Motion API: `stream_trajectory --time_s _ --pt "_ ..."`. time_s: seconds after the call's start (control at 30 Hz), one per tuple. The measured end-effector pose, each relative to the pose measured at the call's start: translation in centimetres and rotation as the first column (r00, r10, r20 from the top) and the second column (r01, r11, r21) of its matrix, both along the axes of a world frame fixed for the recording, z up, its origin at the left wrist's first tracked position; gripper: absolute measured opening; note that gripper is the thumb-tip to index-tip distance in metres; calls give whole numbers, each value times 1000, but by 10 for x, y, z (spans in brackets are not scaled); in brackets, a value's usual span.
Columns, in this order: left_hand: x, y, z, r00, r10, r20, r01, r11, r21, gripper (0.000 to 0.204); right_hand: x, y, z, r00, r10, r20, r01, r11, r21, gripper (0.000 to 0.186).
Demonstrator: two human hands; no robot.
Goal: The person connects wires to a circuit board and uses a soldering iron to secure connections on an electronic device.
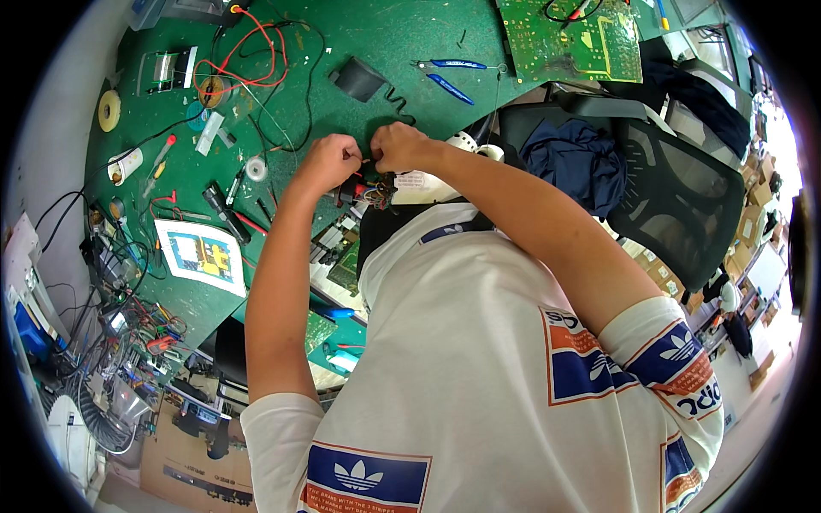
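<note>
My left hand (332, 162) and my right hand (400, 147) are close together at the table's near edge, both with fingers pinched. Something thin, perhaps a wire, shows between them, too small to name. Just below lies an opened white device (419, 188) with a label on its side. A bundle of coloured wires (375, 193) and red and black parts comes out of its left end. Beyond my hands are a dark grey block (357, 79) and a coiled black cord (398, 104).
Blue-handled pliers (457, 64) and a green circuit board (577, 38) lie at the back. On the left are red test leads (280, 60), a black flashlight (224, 212), a solder spool (256, 168) and a printed sheet (198, 255). A black mesh chair (676, 188) stands right.
</note>
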State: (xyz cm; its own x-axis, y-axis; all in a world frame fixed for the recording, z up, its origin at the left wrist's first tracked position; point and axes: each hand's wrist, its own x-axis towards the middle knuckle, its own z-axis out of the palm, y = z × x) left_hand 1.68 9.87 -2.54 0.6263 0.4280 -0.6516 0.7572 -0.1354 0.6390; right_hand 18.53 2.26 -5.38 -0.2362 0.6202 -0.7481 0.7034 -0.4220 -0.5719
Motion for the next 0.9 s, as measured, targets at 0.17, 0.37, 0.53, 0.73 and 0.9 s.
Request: stream_trajectory --time_s 0.17,0.37,0.53,0.73,0.9 --pt "-5 1 -8 1000 1 27 0 1000 -12 13 -1 1 -2 999 35 2 -35 999 24 22" --pt "-3 2 -3 1000 -7 -14 6 1000 -30 13 1 -2 -8 999 14 -42 -11 997 77 20" --pt "-4 1 -1 1000 2 11 -2 1000 -9 13 13 -12 -7 980 -96 -177 148 939 310 22" --pt "-7 -1 -3 999 -14 50 13 1000 21 13 46 -22 29 936 -250 -248 321 895 310 17" --pt "-7 -3 3 998 41 49 -42 999 8 12 68 -29 27 922 -331 -200 378 881 285 17"
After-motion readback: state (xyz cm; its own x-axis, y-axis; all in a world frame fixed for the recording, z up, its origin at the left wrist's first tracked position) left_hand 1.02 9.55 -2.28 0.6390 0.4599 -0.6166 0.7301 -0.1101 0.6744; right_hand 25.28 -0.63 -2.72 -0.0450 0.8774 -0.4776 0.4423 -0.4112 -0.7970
